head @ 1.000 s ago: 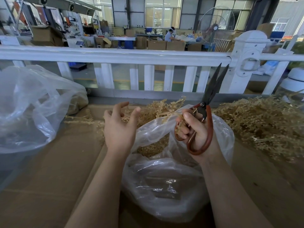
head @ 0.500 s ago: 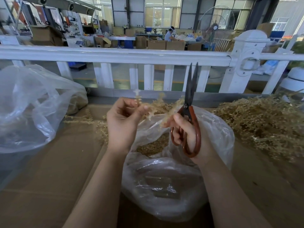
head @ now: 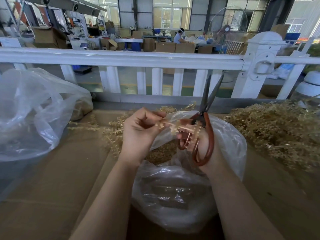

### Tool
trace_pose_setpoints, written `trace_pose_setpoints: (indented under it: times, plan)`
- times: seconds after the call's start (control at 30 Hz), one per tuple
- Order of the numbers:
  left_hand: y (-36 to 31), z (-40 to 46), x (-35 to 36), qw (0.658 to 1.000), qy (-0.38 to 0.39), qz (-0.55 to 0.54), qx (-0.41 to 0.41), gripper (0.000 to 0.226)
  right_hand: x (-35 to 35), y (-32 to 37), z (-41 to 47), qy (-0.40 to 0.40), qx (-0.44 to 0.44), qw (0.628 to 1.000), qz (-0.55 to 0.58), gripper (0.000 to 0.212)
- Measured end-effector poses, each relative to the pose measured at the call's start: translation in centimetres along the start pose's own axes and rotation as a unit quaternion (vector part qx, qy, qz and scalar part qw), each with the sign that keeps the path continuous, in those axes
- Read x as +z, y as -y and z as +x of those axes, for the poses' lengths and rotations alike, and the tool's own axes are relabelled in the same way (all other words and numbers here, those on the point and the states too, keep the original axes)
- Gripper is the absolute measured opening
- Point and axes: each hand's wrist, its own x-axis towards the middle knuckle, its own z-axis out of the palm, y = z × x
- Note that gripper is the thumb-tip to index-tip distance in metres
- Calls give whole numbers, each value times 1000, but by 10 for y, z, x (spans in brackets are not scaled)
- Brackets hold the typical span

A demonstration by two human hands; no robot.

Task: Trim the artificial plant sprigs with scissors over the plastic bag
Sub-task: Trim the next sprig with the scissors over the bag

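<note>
My left hand [head: 138, 130] pinches a small tan artificial sprig [head: 173, 126] and holds it above the open clear plastic bag [head: 173, 196]. My right hand [head: 199, 144] grips the scissors [head: 206, 118] by their reddish-brown loop handles, and its fingers also touch the sprig's right end. The dark blades point up and away and are slightly parted. Tan cuttings lie inside the bag under both hands. The sprig is blurred.
A large heap of tan sprigs [head: 277, 129] lies at the right on the cardboard-covered table [head: 52, 187]. More sprigs [head: 110, 134] lie left of the bag. A second big clear bag [head: 34, 115] sits at the left. A white railing [head: 121, 59] runs behind the table.
My left hand has taken a sprig and brought it down over the bag. My right hand has come in to meet it, and the scissor blades have closed and then parted slightly.
</note>
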Motion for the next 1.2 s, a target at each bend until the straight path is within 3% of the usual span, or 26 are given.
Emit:
trace_pose_setpoints:
  times: [0.13,0.23,0.5,0.6,0.67,0.73,0.83,0.9,1.0,1.2]
  plan:
    - [5,-1,2,999,2,35,23,36,0,11,-3,8,0,1000,28,32]
    - [6,-2,0,998,-25,42,42,40,-2,15,-6,-9,-27,999,31,35]
    - [1,0,1,995,-88,24,44,32,-6,14,-10,24,-54,996,-71,21]
    - [0,1,-2,994,-102,12,-43,33,-2,12,-11,20,-75,994,-84,19]
    - [-6,4,-6,978,-82,-106,-161,26,-3,11,-11,9,-93,992,-85,17]
    - [-10,4,-11,945,-20,-201,-257,52,-3,11,-11,0,-104,991,-85,16]
    - [-13,4,-16,929,81,-173,-318,78,-3,11,-11,3,-112,989,-100,15]
    - [-13,2,-14,931,132,-114,-319,68,-2,11,-12,5,-117,987,-114,20]
    - [-14,-1,-9,932,163,-62,-317,35,-2,11,-13,10,-137,981,-135,23]
    - [-12,-1,-11,940,138,-101,-296,23,-1,12,-13,18,-125,988,-86,19]
